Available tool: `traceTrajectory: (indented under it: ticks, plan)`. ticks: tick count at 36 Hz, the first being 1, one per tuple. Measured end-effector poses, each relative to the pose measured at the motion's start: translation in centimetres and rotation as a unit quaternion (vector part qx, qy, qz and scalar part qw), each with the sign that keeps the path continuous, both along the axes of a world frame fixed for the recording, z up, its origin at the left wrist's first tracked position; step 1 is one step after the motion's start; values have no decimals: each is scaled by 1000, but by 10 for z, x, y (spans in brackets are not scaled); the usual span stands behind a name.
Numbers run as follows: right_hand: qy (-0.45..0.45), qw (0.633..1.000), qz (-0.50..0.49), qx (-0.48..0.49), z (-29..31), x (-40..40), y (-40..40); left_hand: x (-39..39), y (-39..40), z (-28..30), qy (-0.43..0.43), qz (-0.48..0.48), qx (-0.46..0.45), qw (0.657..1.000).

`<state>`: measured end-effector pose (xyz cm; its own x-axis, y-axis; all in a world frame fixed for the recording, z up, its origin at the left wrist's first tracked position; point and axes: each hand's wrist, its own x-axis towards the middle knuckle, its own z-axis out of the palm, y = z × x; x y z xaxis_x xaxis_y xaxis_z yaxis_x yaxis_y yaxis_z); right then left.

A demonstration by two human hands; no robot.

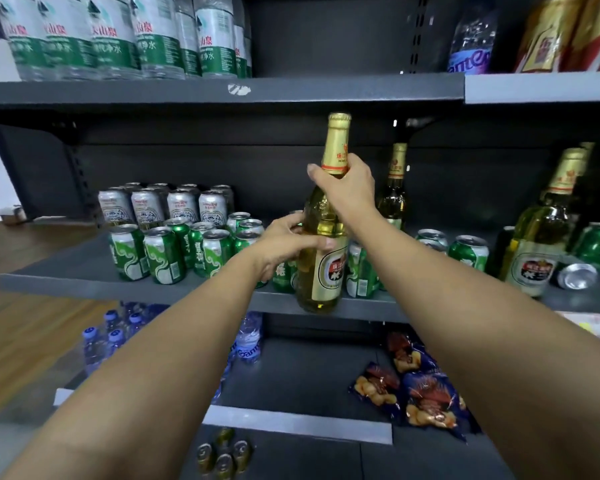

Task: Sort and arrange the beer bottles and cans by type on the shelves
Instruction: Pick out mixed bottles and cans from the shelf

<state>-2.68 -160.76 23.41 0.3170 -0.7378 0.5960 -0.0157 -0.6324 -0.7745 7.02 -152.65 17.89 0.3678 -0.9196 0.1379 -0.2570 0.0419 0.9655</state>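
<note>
- Shelving of dark grey metal, middle shelf [84, 278] crowded with beer.
- Left of held bottle [323, 258]: green cans [163, 254] massed upright at the shelf front, silver cans [148, 207] ranked behind them toward the back panel.
- Directly behind held bottle: more green cans pressed close on both sides, blocking the shelf space there.
- Behind and just right of held bottle: second bottle [394, 192], upright, deeper on the shelf.
- Far right of held bottle: third bottle [541, 237] upright near the front edge, a further gold neck behind it; one can [577, 276] toppled on its side just beside its base; upright green cans between and beyond.
- Above held bottle: upper shelf carrying green-labelled water bottles [118, 36] to the left, gold-and-red cans [561, 32] to the far right.
- Below held bottle: small blue-capped water bottles [111, 337] to the left, snack packets [426, 396] to the right, can tops at the bottom edge.
- Held bottle upright, gold foil neck, pale contents, base at the middle shelf's front lip; whether resting or raised, unclear.
- Right hand [347, 188] wrapped round the neck just under the foil label, fingers curled tight.
- Left hand [288, 244] clasping the body from the left, thumb laid across the glass above the round label.
</note>
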Motion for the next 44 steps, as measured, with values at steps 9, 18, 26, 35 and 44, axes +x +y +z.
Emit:
traceTrajectory:
  ticks: [9, 18, 26, 35, 44]
  plan:
    - [40, 991, -126, -7, -24, -68, 17, -70, 5, -18, 7, -63, 10, 998]
    - [34, 978, -206, 20, -48, -192, -20, -173, -60, -29, 14, -136, 8, 991]
    - [25, 959, -282, 1, -33, -315, -96, -295, -150, -18, 26, -211, -24, 977]
    - [45, 946, -320, -14, -12, -433, -208, -420, -264, -31, -203, -146, -42, 967]
    - [31, 950, -308, 29, -27, -481, -298, -476, -355, -44, -185, -97, -10, 978]
